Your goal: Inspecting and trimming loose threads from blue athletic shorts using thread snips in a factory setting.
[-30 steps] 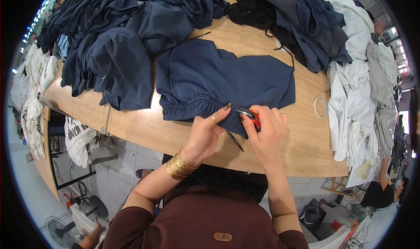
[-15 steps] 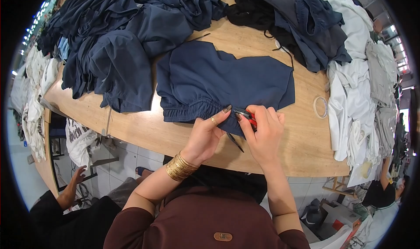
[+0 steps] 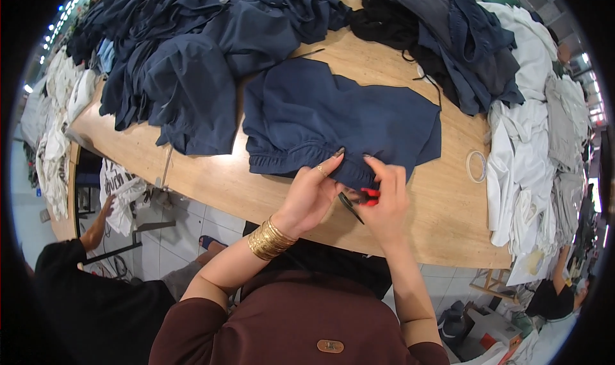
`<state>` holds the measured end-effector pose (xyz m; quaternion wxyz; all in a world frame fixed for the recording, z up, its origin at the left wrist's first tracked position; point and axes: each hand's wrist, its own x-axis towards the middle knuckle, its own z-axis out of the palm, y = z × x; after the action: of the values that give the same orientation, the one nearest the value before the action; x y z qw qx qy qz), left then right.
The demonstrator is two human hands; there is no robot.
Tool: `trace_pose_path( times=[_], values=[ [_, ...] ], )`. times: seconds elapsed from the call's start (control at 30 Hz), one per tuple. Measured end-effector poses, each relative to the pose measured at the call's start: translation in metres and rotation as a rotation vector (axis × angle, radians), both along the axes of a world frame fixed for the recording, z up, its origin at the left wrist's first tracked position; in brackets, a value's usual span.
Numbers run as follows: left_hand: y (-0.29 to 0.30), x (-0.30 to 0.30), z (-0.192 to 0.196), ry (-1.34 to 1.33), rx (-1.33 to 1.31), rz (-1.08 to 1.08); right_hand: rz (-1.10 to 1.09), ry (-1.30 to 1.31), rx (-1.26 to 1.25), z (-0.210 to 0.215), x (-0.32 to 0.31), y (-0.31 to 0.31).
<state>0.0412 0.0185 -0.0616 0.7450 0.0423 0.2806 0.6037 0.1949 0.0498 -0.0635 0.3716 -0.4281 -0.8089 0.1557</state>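
A pair of navy shorts (image 3: 359, 112) lies on the table in front of me, its gathered elastic waistband toward me. My left hand (image 3: 314, 195) pinches the waistband's edge between thumb and fingers. Close by on the right, my right hand (image 3: 387, 195) has its fingertips at the waistband and keeps small red-and-black thread snips (image 3: 369, 197) tucked in its grip. The snips' blades are mostly hidden by fingers and cloth. A dark drawstring end (image 3: 351, 209) hangs below the waistband between my hands.
Piled navy garments (image 3: 192, 86) cover the table's far left. Black and navy clothes (image 3: 458, 44) lie far right, beside white garments (image 3: 519, 166). A tape roll (image 3: 476, 166) rests on the wooden table (image 3: 448, 230). At left, another person's hand (image 3: 106, 208) touches a white printed garment (image 3: 122, 195).
My right hand has lowered the snips from the top of the waistband to below its edge, fingertips now on the cloth. The person at left has reached up to the white garment.
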Motion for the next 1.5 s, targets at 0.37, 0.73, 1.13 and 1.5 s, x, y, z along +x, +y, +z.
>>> trace_pose_path(
  times=[0.37,0.73,1.13,1.5],
  values=[
    [0.024,-0.045,0.041,1.998,0.761,0.084,0.308,0.252,-0.938,0.043,0.025,0.059],
    [0.058,-0.113,0.061,1.038,0.476,-0.564,0.39,0.659,-0.957,0.059,0.037,0.094],
    [0.058,-0.114,0.061,1.172,0.579,-0.394,0.334,0.653,-0.915,0.06,0.035,0.096],
    [0.001,-0.126,0.025,1.683,0.178,-0.49,0.452,-0.013,-0.36,0.016,0.016,0.06]
  ],
)
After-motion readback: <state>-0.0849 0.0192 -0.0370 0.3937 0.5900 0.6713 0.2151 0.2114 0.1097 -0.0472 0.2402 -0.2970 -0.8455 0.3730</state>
